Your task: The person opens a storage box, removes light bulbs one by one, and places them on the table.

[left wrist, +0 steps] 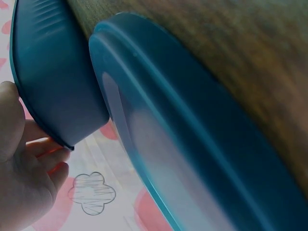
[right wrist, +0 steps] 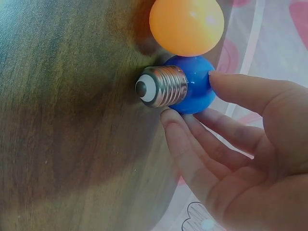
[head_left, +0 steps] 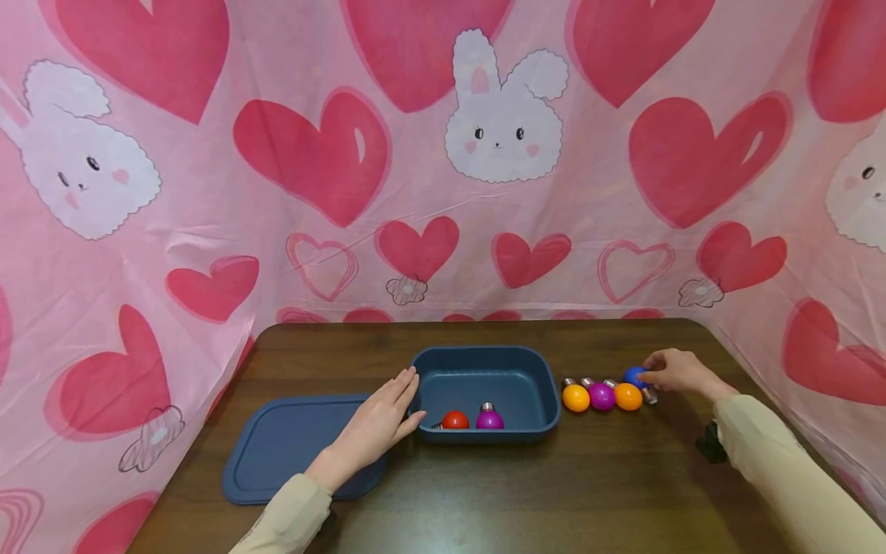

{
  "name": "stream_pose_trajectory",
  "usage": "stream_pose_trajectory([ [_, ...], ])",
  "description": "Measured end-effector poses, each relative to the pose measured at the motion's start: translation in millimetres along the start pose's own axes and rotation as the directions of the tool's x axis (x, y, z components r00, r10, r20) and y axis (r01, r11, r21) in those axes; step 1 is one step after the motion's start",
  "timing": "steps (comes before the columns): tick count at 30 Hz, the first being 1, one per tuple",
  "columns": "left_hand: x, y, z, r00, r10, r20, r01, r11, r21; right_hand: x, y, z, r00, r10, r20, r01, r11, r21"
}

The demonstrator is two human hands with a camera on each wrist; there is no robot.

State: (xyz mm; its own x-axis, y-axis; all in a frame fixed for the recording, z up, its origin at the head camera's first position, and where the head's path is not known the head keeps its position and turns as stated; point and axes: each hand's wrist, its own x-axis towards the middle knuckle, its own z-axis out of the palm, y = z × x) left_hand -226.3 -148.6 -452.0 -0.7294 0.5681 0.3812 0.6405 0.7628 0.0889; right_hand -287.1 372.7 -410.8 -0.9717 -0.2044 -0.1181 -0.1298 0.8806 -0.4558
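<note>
A round, glossy blue light bulb with a ribbed silver screw base is lying toward the right of the dark brown wood-grain worktop, just beside a smooth orange bulb at the end of a short row. The right hand is pinching the blue globe between thumb and fingertips, its fingers bent only partway; the left hand is extending nearly straight fingers against the left side of a deep dark-blue rectangular container, gripping nothing. The blue bulb is looking light and stiff, probably slippery on its polished globe and perhaps fragile if squeezed or knocked; judging by its shape, the widest part of the globe is offering a gentle hold, and the ribbed base a surer one. The head view is showing what neither wrist view does: a red bulb and a purple bulb resting inside the container. The right wrist view is revealing the base's threads and pale end, while the left wrist view is showing the container's outer wall standing beside a flat dark-blue lid.
</note>
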Motion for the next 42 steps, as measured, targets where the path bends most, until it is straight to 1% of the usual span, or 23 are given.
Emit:
stream_pose_trajectory([
  [7, -0.5, -1.0, 1.0, 1.0, 0.011, -0.011, -0.011, 1.0, -0.001, -0.5, -1, 2, 1.0, 0.029, 0.009, -0.029, 0.999, 0.026],
  [14, -0.9, -0.7, 0.1, 1.0, 0.012, -0.011, -0.012, 1.0, 0.012, -1.9, 0, 1, 1.0, 0.026, 0.01, -0.027, 1.0, 0.017],
  [22, -1.0, -0.5, 0.2, 1.0, 0.011, -0.009, -0.011, 1.0, 0.014, -5.3, -5, -4, 0.998, 0.055, 0.022, -0.056, 0.998, 0.018],
  [27, -0.7, 0.0, 0.0, 1.0, 0.011, -0.004, -0.011, 1.0, 0.006, -7.3, -9, -7, 0.999, 0.03, 0.011, -0.03, 1.0, 0.006],
  [33, 0.1, 1.1, -2.3, 1.0, 0.011, -0.002, -0.011, 1.0, -0.005, -7.2, -14, -13, 0.999, -0.02, -0.037, 0.019, 0.999, -0.03],
  [38, -0.6, 1.2, -1.6, 1.0, 0.008, -0.004, -0.008, 1.0, 0.005, -5.0, -21, -16, 0.991, -0.083, -0.104, 0.073, 0.992, -0.098],
  [42, -0.5, 0.2, 1.1, 1.0, 0.013, -0.012, -0.013, 1.0, 0.015, -5.3, -34, -16, 0.985, -0.117, -0.129, 0.104, 0.989, -0.109],
])
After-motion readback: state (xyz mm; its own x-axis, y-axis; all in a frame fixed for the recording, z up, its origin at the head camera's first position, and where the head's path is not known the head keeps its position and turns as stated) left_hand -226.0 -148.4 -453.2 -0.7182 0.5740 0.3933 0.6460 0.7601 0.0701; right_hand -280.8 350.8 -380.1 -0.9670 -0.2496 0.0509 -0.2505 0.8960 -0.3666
